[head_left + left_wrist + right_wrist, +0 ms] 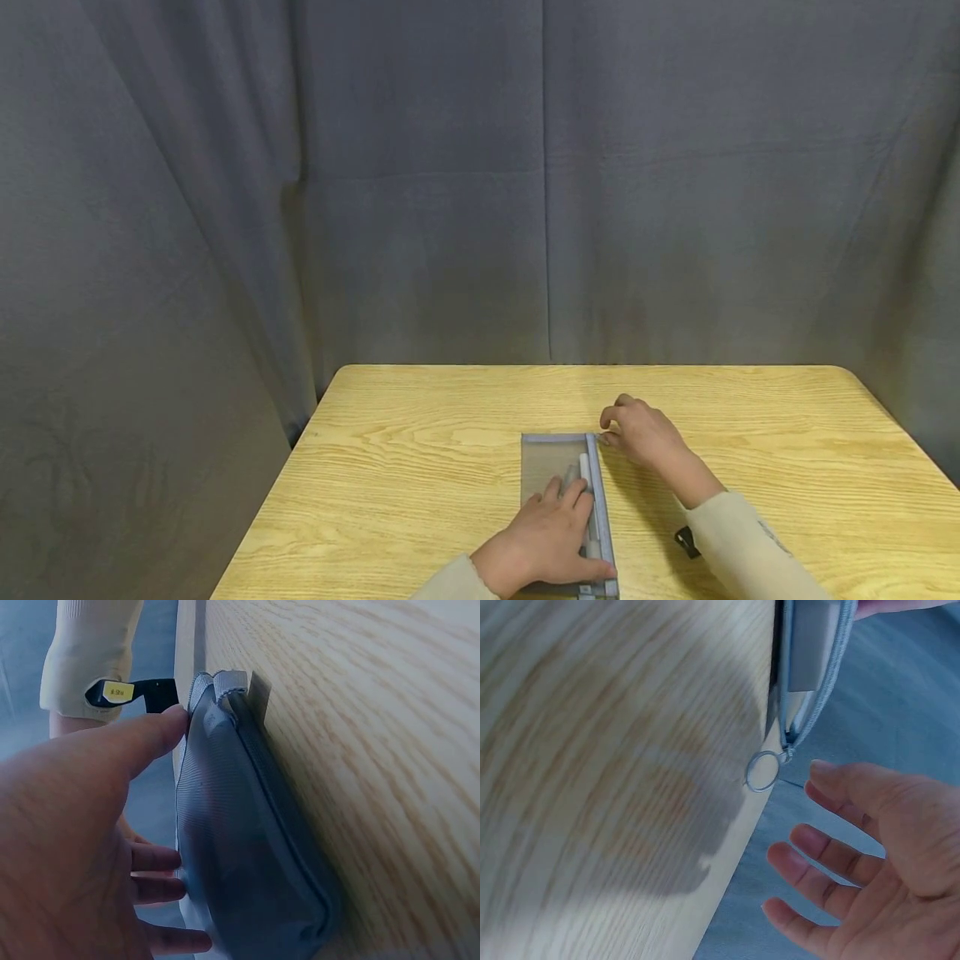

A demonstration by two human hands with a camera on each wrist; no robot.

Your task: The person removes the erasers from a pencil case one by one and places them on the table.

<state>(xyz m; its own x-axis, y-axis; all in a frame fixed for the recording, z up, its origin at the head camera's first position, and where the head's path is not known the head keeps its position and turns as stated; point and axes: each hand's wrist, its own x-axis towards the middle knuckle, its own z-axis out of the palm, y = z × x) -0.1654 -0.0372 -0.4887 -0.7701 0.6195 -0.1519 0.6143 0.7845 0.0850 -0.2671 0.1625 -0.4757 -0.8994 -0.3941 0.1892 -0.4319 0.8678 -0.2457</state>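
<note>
A grey-blue mesh zip pouch (542, 467) lies lengthwise on the table. My left hand (551, 537) rests over its near part with fingers spread, the thumb at the zipper edge (189, 716). In the right wrist view the zip stands open at the far end, and a pale flat item (814, 649) shows inside. A round metal pull ring (750, 766) hangs from the slider there. Beside that far corner is my right hand (643, 435), fingers loosely bent and apart from the ring, with nothing in its grasp.
The wood-grain table (420, 467) has rounded far corners. Grey-blue curtains (427, 192) hang behind it and at both sides. A small black device with a yellow label (120, 691) sits at the right sleeve's cuff.
</note>
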